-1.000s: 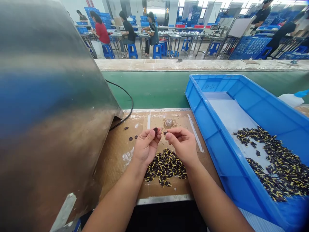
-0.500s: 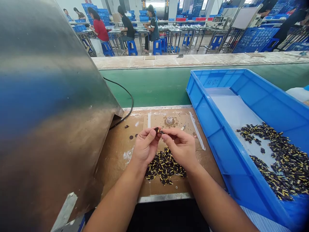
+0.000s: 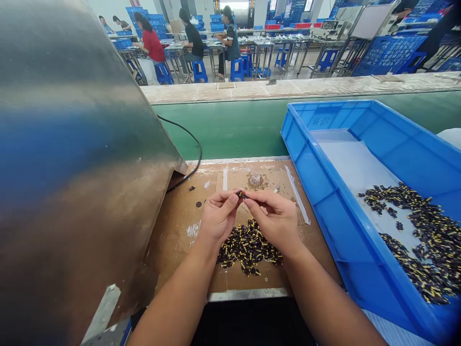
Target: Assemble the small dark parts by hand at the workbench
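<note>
My left hand [image 3: 220, 216] pinches a small black-and-yellow part [image 3: 240, 194] between thumb and forefinger. Meeting it from the other side, my right hand [image 3: 276, 218] is closed with thumb and forefinger on the right end of the same dark bit; whether that is one piece or two joined pieces I cannot tell. Both hands are over the cardboard [image 3: 180, 235], fingertips almost touching. Below and between the wrists lies a pile of small black-and-yellow parts [image 3: 248, 250]. A dark round disc [image 3: 198, 204] rests left of my left hand.
A large blue crate [image 3: 324, 178] on the right holds white sheeting and many similar parts [image 3: 432, 230]. A sheet-metal housing [image 3: 82, 158] fills the left, with a black cable [image 3: 199, 149] behind. A small clear dome [image 3: 255, 179] stands beyond my hands. Several people sit at far tables.
The dark piece in my left fingers has turned and now shows less of its broad face, close against my right fingertips. The whole view has shifted slightly.
</note>
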`<action>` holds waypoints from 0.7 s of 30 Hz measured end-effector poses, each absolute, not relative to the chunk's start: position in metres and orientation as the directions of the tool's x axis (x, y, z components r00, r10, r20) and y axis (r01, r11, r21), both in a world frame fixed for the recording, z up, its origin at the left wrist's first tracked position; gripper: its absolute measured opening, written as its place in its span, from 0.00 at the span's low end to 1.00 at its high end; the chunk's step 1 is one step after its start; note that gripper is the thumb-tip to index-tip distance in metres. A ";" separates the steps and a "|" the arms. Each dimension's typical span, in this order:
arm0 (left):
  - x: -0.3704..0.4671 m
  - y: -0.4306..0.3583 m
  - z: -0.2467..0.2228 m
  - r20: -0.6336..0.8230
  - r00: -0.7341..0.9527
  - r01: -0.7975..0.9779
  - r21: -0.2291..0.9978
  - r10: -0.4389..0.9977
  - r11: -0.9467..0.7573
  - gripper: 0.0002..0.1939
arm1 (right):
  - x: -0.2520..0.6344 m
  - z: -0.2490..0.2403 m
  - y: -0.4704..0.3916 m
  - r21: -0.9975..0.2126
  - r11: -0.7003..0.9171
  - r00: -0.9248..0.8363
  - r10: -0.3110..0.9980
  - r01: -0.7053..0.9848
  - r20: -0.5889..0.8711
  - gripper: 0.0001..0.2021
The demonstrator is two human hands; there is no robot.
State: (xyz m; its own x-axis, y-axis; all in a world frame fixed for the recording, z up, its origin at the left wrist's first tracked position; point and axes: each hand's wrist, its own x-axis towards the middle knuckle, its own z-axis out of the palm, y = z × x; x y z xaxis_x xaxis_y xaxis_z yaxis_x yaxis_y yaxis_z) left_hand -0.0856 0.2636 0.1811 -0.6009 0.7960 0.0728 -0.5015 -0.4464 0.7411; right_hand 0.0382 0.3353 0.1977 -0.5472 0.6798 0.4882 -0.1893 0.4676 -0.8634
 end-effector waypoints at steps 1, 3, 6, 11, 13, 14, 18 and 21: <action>-0.086 0.264 0.181 0.082 -0.608 -0.482 0.752 0.789 -0.449 0.09 | 0.039 0.197 0.337 -0.859 0.478 -0.552 0.674 -0.182 0.491 0.10; -0.086 0.264 0.181 0.092 -0.625 -0.449 0.770 0.775 -0.453 0.09 | 0.040 0.196 0.339 -0.858 0.479 -0.564 0.663 -0.185 0.492 0.10; -0.086 0.264 0.180 0.098 -0.641 -0.417 0.788 0.762 -0.452 0.10 | 0.042 0.197 0.342 -0.844 0.499 -0.578 0.637 -0.195 0.510 0.09; -0.086 0.264 0.171 0.162 -0.675 -0.285 0.842 0.720 -0.457 0.08 | 0.041 0.202 0.344 -0.759 0.630 -0.545 0.584 -0.163 0.602 0.08; -0.086 0.264 0.165 0.215 -0.689 -0.191 0.867 0.692 -0.459 0.07 | 0.041 0.203 0.345 -0.736 0.661 -0.530 0.576 -0.146 0.622 0.08; -0.086 0.265 0.163 0.239 -0.694 -0.146 0.877 0.679 -0.458 0.06 | 0.041 0.203 0.346 -0.730 0.669 -0.526 0.575 -0.138 0.627 0.08; -0.082 0.269 0.160 0.273 -0.685 -0.060 0.902 0.675 -0.427 0.10 | 0.041 0.201 0.346 -0.707 0.700 -0.510 0.574 -0.099 0.640 0.08; -0.073 0.261 0.172 0.366 -0.765 0.115 0.887 0.529 -0.447 0.15 | 0.037 0.198 0.347 -0.692 0.719 -0.484 0.584 -0.064 0.651 0.07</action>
